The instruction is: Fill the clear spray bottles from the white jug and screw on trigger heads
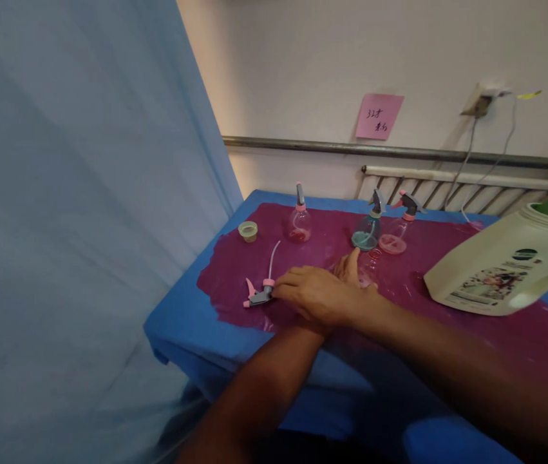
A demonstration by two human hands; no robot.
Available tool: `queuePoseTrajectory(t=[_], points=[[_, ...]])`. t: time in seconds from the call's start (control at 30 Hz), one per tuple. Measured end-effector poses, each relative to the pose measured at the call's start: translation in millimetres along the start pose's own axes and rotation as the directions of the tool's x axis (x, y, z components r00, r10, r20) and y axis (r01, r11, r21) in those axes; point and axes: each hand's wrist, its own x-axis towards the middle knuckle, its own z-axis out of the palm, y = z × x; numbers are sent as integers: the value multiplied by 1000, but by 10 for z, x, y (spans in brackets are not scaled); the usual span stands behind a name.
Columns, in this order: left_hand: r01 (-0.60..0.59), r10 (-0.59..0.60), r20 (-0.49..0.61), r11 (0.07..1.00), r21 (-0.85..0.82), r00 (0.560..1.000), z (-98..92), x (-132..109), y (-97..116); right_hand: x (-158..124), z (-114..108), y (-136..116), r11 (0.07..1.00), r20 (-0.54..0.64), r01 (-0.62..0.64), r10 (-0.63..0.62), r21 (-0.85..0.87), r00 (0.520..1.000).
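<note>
My forearms cross over the table. My left hand (349,267) curls around a clear bottle (369,263) without a spray head; its red-ringed neck shows and part of its body is hidden. Over my left wrist, my right hand (311,293) reaches left, its fingers closed at the back of a grey and pink trigger spray head (260,294) whose thin tube points up. Beyond my hands stand a teal spray bottle (366,232) and a pink-tinted spray bottle (396,237). Another clear spray bottle (299,224) with a little pink liquid stands farther left.
A small translucent cup (248,231) sits at the back left. A large cream jug (500,264) with a green opening leans at right. Purple plastic sheeting (235,270) covers the blue tablecloth (177,309). A blue curtain (85,193) hangs left; a metal rail (302,147) runs along the wall.
</note>
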Motion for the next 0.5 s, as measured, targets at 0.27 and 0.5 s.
queuePoseTrajectory(t=[0.27, 0.5], points=[[-92, 94, 41, 994, -55, 995, 48, 94, -128, 702, 380, 110, 997, 163, 21, -8, -77, 987], [-113, 111, -24, 990, -88, 994, 53, 70, -75, 473, 82, 29, 999, -118, -45, 43, -13, 992]])
